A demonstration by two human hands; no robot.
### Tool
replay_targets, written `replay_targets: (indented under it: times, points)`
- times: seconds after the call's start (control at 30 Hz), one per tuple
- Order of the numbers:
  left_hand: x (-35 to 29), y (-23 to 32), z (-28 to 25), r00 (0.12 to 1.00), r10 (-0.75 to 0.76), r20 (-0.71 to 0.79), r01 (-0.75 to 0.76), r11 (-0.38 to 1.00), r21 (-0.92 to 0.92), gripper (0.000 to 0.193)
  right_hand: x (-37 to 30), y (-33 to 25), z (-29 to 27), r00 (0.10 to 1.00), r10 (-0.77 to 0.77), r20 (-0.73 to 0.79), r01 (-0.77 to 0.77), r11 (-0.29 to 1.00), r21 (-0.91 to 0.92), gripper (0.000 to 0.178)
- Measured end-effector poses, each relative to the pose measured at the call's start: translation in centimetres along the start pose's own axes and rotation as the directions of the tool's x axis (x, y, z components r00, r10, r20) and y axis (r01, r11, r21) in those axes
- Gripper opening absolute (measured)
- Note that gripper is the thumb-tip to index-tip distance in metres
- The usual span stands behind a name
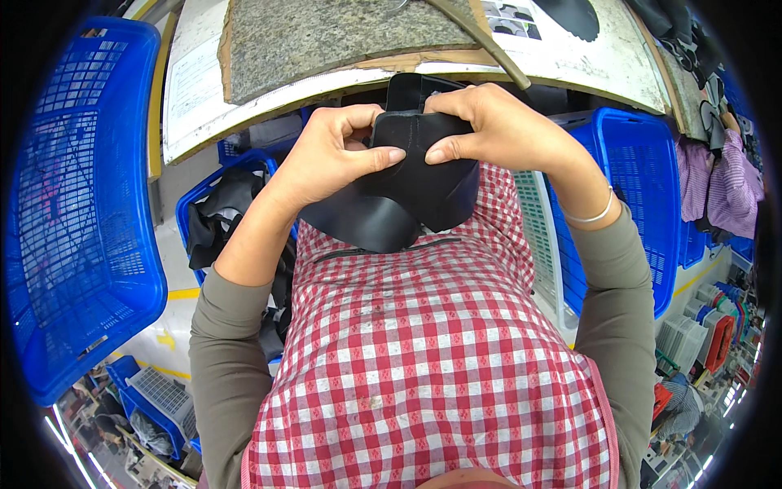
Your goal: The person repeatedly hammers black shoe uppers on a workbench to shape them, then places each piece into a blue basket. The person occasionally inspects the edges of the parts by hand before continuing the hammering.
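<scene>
Between my two hands, in front of the apron, is a black leather-like shoe upper piece (391, 196) with a stitched seam down its middle. My left hand (346, 151) pinches its left side, thumb pressed on the face and fingers curled behind. Opposite it, my right hand (489, 126) grips the right side the same way, its thumb pointing at the seam. The two thumb tips are a little apart, one on each side of the seam. A flap of the piece stands up above the hands, near the table edge. The lower part curves out in two rounded lobes over my lap.
Ahead lies a white worktable (191, 98) bearing a rough stone-like slab (326, 41) and a hammer-like tool with a long handle (481, 37). Blue plastic baskets stand at the left (151, 244) and right (672, 204). Another basket (183, 216) holds black pieces. A co-worker's striped sleeve (729, 187) shows far right.
</scene>
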State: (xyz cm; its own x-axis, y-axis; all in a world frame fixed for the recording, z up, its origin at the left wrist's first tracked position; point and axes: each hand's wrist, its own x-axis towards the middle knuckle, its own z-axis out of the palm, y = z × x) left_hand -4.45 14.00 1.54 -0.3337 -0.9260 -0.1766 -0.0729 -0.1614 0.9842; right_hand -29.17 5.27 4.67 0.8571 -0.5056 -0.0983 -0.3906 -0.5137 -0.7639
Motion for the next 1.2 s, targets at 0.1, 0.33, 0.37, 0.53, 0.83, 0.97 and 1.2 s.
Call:
replay_targets:
  times: [0.1,0.33,0.37,0.53,0.83,0.97,1.2]
  points:
    - [0.1,0.5,0.6,1.0,0.018,-0.009,-0.017,0.997,0.077,0.021,0.1,0.3,0.3,0.999,-0.044,-0.022,0.043,0.998,-0.046,0.036]
    - [-2.0,1.0,3.7,0.706,0.697,0.125,-0.537,0.411,0.737,0.024,-3.5,-2.0,2.9,0.755,-0.573,-0.32,0.345,0.762,-0.549,0.029]
    - [-2.3,0.8,4.2,0.621,0.769,0.151,-0.577,0.317,0.753,0.024,-4.2,-2.3,3.5,0.709,-0.623,-0.33,0.344,0.715,-0.609,0.03]
    - [-2.9,0.8,5.4,0.421,0.884,0.205,-0.6,0.102,0.793,0.033,-5.9,-2.4,4.5,0.566,-0.722,-0.398,0.277,0.622,-0.733,0.026]
    - [-2.6,1.5,5.0,0.473,0.852,0.226,-0.641,0.157,0.751,0.03,-5.9,-2.7,3.9,0.599,-0.704,-0.381,0.288,0.634,-0.718,0.028]
    - [-1.6,0.9,5.1,0.684,0.724,0.089,-0.595,0.483,0.642,0.023,-6.0,-2.5,2.9,0.739,-0.544,-0.397,0.278,0.783,-0.556,0.034]
    - [1.2,1.5,4.1,0.998,0.021,0.053,-0.028,0.988,0.151,0.012,-5.1,-0.2,1.9,0.964,-0.077,-0.255,0.014,0.971,-0.24,0.031]
